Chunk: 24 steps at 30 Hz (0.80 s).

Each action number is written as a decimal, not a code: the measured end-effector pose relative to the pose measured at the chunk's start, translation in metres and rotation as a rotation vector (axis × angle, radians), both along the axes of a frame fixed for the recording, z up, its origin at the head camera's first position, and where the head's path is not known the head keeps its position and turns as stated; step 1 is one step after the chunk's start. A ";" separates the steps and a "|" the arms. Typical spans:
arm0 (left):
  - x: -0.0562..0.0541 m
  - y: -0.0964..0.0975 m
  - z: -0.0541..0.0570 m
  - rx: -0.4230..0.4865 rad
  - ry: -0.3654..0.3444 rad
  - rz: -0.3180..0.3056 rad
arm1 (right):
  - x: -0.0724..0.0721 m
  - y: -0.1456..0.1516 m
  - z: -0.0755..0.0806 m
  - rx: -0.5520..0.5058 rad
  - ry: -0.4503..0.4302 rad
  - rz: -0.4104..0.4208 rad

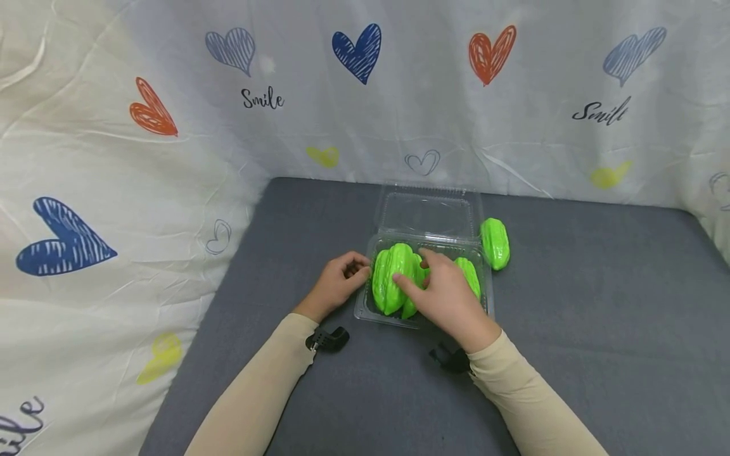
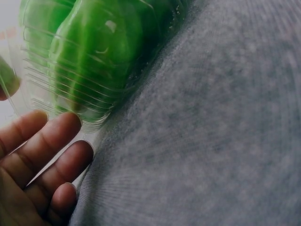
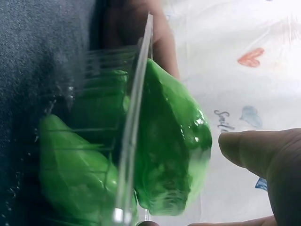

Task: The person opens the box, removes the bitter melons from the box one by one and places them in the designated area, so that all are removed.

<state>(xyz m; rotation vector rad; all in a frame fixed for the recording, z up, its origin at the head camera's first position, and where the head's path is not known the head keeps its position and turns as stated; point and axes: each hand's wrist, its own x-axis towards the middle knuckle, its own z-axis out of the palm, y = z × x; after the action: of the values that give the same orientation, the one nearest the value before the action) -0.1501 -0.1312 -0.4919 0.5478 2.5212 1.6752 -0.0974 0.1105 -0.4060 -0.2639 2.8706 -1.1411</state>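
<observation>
A clear plastic clamshell box (image 1: 388, 320) lies with its lid folded back, holding several bright green, glossy star fruits (image 1: 399, 278). At the box's left edge is my left hand (image 1: 336, 282); in the left wrist view its extended fingers (image 2: 56, 136) rest against the ribbed side wall. My right hand (image 1: 453, 297) reaches over the box with thumb and fingers spread. Its thumb overlaps the upper star fruit in the head view, while the right wrist view shows a gap between the thumb (image 3: 249, 146) and that star fruit (image 3: 171, 141), which rises above the rim.
One more star fruit (image 1: 495, 244) lies on the grey table cover (image 1: 570, 304) right beside the box. The transparent lid (image 1: 428, 215) extends toward the back curtain (image 1: 422, 114), which is printed with hearts. Dark wrist cameras sit below both hands.
</observation>
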 end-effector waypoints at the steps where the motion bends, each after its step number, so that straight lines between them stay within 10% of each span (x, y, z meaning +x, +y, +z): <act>1: 0.000 0.000 0.000 0.001 0.000 0.001 | 0.000 -0.001 -0.001 -0.001 0.001 0.001; 24: 0.001 0.001 0.004 -0.004 0.000 -0.004 | 0.001 -0.007 -0.007 -0.063 -0.009 0.056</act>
<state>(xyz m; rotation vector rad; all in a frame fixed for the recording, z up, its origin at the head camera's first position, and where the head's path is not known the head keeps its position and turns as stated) -0.1496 -0.1300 -0.4883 0.5520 2.5212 1.6691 -0.0966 0.1034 -0.4132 -0.3392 2.8041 -1.2208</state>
